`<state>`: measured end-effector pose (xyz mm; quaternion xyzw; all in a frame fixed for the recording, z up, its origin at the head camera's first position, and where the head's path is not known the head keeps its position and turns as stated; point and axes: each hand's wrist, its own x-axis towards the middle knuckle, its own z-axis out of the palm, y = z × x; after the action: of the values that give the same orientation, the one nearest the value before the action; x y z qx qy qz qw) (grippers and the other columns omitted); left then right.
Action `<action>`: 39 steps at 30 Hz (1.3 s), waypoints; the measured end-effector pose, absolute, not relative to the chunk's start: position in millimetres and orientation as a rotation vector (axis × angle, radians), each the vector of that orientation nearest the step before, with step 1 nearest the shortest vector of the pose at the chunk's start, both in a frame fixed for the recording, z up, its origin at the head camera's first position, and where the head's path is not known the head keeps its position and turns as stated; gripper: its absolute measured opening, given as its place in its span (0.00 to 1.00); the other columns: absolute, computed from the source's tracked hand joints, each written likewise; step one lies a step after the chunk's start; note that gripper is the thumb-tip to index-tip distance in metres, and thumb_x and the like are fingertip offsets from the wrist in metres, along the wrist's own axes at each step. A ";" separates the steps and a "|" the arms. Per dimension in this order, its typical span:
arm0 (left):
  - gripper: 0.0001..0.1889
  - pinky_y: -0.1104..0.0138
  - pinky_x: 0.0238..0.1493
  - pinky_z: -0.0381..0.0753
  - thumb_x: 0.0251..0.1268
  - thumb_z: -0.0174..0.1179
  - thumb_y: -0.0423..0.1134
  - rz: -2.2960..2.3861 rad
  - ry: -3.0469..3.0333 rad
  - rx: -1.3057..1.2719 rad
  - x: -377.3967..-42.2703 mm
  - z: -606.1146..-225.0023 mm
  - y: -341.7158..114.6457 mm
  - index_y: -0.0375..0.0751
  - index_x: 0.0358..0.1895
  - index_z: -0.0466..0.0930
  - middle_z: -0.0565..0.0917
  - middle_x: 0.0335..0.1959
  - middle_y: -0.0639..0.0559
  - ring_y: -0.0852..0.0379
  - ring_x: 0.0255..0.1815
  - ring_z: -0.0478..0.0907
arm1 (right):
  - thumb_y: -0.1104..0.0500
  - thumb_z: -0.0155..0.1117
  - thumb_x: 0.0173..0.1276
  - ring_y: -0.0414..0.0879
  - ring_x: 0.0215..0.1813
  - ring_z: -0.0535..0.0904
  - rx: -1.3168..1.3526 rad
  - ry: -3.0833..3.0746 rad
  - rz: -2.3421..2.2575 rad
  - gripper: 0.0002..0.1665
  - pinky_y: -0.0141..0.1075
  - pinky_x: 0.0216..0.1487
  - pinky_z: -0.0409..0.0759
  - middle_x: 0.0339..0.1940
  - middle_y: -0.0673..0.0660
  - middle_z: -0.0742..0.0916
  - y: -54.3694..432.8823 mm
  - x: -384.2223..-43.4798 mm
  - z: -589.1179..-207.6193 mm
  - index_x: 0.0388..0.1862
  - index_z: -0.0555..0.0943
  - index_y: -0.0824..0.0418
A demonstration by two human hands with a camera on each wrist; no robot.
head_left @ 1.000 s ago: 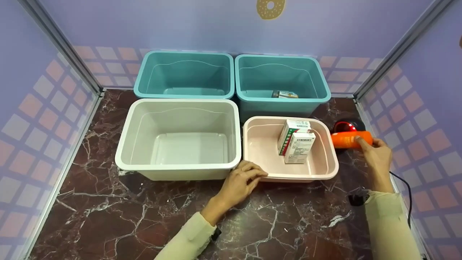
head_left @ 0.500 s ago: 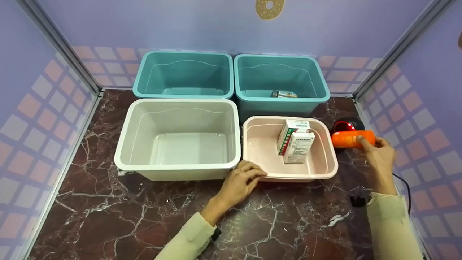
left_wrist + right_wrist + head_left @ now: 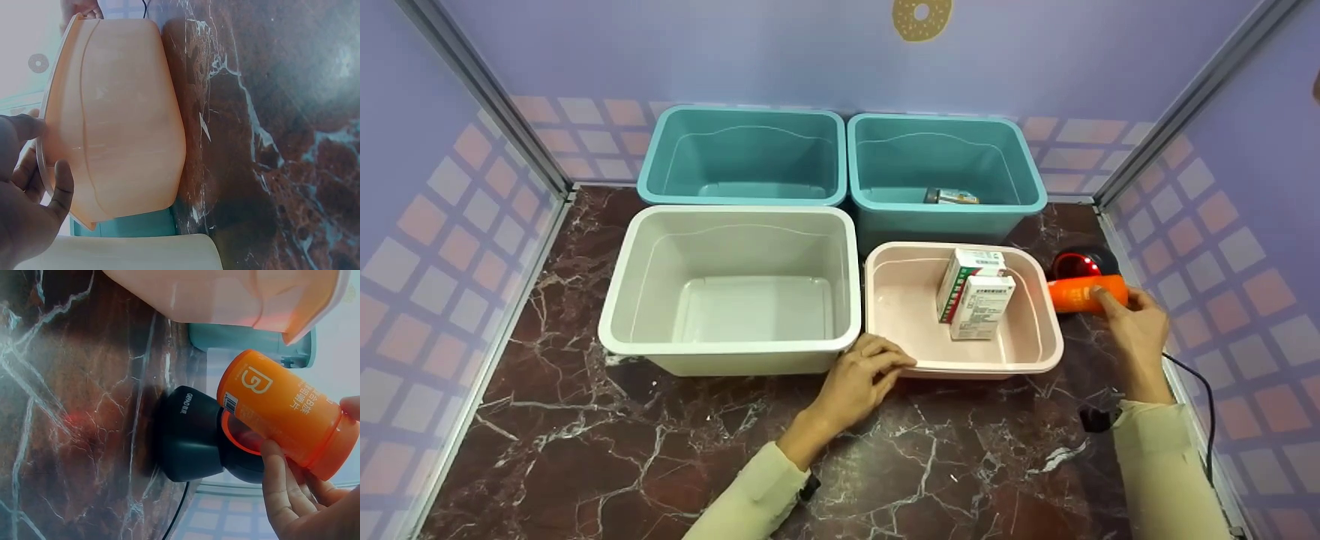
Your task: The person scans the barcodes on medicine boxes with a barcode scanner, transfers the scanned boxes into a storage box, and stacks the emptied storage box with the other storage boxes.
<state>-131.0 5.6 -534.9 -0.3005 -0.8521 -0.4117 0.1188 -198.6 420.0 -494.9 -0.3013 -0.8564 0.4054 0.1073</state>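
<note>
My right hand (image 3: 1141, 330) grips an orange bottle (image 3: 1084, 294) by its cap end, thumb on one side and fingers on the other. The bottle lies sideways over a black barcode scanner (image 3: 188, 433) with a glowing red ring; its printed barcode shows in the right wrist view. My left hand (image 3: 859, 379) holds the front rim of the pink bin (image 3: 900, 330), thumb outside and fingertips over the edge. Inside that bin stand two medicine boxes, a white one (image 3: 982, 309) in front of a green-and-red striped one (image 3: 952, 289).
A white bin (image 3: 727, 349) stands left of the pink one. Behind are two teal bins, the left (image 3: 742, 199) and the right (image 3: 945, 225), which has a small jar (image 3: 952, 196) in it. A black cable (image 3: 1204, 382) runs along the right wall.
My right hand shifted the orange bottle slightly right, then back left and a little toward me, by the scanner. My left hand stays on the pink bin's rim.
</note>
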 end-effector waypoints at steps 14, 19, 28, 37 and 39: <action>0.09 0.69 0.59 0.79 0.66 0.65 0.35 -1.201 -2.486 -0.872 -130.6 -533.6 5.4 0.51 0.45 0.89 0.84 0.46 0.59 0.58 0.52 0.77 | 0.40 0.70 0.61 0.29 0.31 0.72 -0.893 -2.521 1.218 0.38 0.21 0.40 0.72 0.28 0.34 0.76 417.0 -200.0 -496.7 0.63 0.78 0.62; 0.09 0.69 0.59 0.78 0.66 0.65 0.35 -1.203 -2.489 -0.869 -130.7 -533.9 5.5 0.51 0.45 0.89 0.85 0.46 0.58 0.58 0.53 0.77 | 0.40 0.70 0.60 0.31 0.35 0.71 -0.886 -2.520 1.211 0.38 0.23 0.43 0.70 0.29 0.35 0.76 414.7 -199.3 -495.6 0.63 0.78 0.62; 0.09 0.69 0.59 0.78 0.66 0.65 0.35 -1.198 -2.496 -0.874 -130.8 -535.0 5.6 0.52 0.45 0.89 0.84 0.45 0.59 0.58 0.53 0.77 | 0.37 0.69 0.60 0.36 0.42 0.71 -0.877 -2.562 1.127 0.40 0.26 0.48 0.66 0.37 0.42 0.79 415.1 -198.9 -493.2 0.64 0.78 0.61; 0.10 0.69 0.60 0.78 0.65 0.65 0.34 -1.190 -2.517 -0.869 -130.8 -534.2 5.5 0.52 0.46 0.88 0.84 0.45 0.59 0.58 0.53 0.77 | 0.38 0.69 0.60 0.41 0.46 0.73 -0.859 -2.519 1.170 0.40 0.26 0.47 0.65 0.44 0.49 0.82 411.7 -201.0 -482.3 0.63 0.77 0.61; 0.10 0.69 0.60 0.78 0.65 0.65 0.34 -1.190 -2.517 -0.868 -130.6 -534.2 5.6 0.52 0.46 0.88 0.84 0.45 0.59 0.58 0.53 0.77 | 0.38 0.69 0.60 0.46 0.53 0.74 -0.847 -2.527 1.155 0.40 0.27 0.50 0.66 0.52 0.55 0.83 411.0 -201.6 -479.7 0.64 0.77 0.61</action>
<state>-130.6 5.6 -534.2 -0.2958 -0.8575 -0.4056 0.1123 -201.6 411.0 -479.7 -0.2895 -0.8639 0.3948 0.1182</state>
